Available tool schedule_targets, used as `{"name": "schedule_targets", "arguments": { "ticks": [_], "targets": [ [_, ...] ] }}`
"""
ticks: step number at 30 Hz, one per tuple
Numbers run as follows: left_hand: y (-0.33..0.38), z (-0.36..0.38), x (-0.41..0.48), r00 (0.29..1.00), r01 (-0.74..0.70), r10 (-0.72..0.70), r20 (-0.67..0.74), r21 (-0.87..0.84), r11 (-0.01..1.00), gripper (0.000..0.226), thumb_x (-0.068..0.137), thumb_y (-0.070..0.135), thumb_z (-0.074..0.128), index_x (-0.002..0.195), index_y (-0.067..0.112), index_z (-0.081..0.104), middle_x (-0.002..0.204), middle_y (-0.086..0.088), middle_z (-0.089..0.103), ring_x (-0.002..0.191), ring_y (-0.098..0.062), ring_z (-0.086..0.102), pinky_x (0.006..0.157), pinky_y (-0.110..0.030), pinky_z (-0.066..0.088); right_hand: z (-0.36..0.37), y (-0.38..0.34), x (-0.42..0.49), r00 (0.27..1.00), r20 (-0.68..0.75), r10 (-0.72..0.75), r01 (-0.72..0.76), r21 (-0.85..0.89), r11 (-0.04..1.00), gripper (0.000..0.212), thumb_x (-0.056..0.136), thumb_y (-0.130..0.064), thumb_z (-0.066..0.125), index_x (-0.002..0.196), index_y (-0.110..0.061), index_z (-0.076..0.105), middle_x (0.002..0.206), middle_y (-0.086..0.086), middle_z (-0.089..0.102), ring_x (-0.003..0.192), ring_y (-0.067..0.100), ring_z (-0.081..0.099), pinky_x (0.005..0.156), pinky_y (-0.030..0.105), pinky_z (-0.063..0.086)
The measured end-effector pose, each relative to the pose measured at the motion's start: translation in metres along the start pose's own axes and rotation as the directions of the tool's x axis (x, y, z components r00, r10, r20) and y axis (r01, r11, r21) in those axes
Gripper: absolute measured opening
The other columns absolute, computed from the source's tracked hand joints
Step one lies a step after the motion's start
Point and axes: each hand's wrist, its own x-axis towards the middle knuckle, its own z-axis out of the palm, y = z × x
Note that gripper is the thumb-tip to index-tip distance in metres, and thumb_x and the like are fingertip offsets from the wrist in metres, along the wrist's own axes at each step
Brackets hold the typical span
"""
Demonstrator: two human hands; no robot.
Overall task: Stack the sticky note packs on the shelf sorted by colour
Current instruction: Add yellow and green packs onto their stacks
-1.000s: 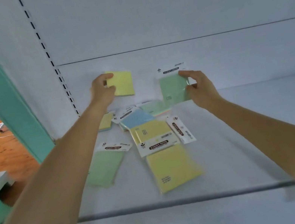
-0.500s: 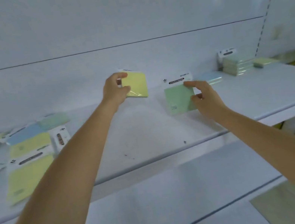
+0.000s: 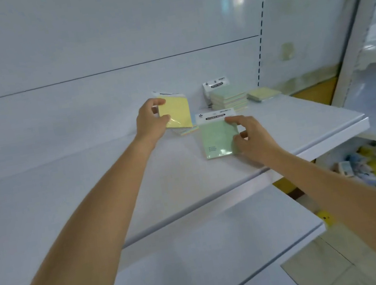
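My left hand [image 3: 151,121] grips a yellow sticky note pack [image 3: 177,114], held tilted above the white shelf [image 3: 89,185]. My right hand [image 3: 250,140] holds a green sticky note pack [image 3: 217,138] with a white header card, just above the shelf surface. Behind them, near the back right corner, stands a stack of green packs [image 3: 228,97]. A low yellow-green pack [image 3: 263,93] lies to its right. A thin pack [image 3: 186,131] lies flat under the yellow pack, partly hidden.
A perforated upright [image 3: 260,29] and a white side panel close off the shelf on the right. A lower shelf [image 3: 201,253] juts out below. Mixed packaged goods [image 3: 372,167] lie at the lower right beyond the shelf end.
The view has swung right along the shelf; the scattered packs on the left have left the frame. Both hands carried their packs rightward, closer to the sorted stacks.
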Motion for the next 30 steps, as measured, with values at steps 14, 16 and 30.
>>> {"name": "schedule_targets", "arguments": {
  "ticks": [14, 16, 30],
  "targets": [
    [0.048, 0.136, 0.102, 0.994, -0.094, 0.098, 0.038, -0.105, 0.990, 0.036, 0.078, 0.000, 0.061, 0.111, 0.014, 0.058, 0.103, -0.001, 0.048, 0.100, -0.018, 0.052, 0.090, -0.041, 0.050, -0.075, 0.082, 0.090, 0.992, 0.088, -0.086, 0.081, 0.061, 0.995, 0.042, 0.089, 0.003, 0.043, 0.124, -0.020, 0.052, 0.125, 0.004, 0.044, 0.089, 0.019, 0.055, 0.076, 0.029, 0.051],
    [0.053, 0.158, 0.109, 0.994, -0.089, 0.094, 0.049, -0.101, 0.991, 0.034, 0.077, 0.002, 0.063, 0.103, 0.021, 0.057, 0.102, -0.004, 0.047, 0.097, -0.020, 0.052, 0.089, -0.041, 0.051, -0.083, 0.097, 0.098, 0.984, 0.139, -0.109, 0.099, 0.078, 0.992, 0.042, 0.089, 0.002, 0.044, 0.120, -0.026, 0.051, 0.119, -0.002, 0.043, 0.084, 0.014, 0.055, 0.065, 0.015, 0.050],
    [0.061, 0.143, 0.109, 0.933, -0.014, 0.004, -0.359, -0.024, 1.000, 0.038, 0.079, -0.001, 0.060, 0.115, 0.012, 0.057, 0.104, -0.004, 0.052, 0.100, -0.021, 0.055, 0.085, -0.042, 0.053, -0.105, 0.117, 0.215, 0.954, 0.283, -0.097, -0.021, 0.388, 0.921, 0.045, 0.085, 0.010, 0.044, 0.123, -0.010, 0.055, 0.110, 0.007, 0.050, 0.088, 0.023, 0.052, 0.081, 0.037, 0.053]
  ]
}}
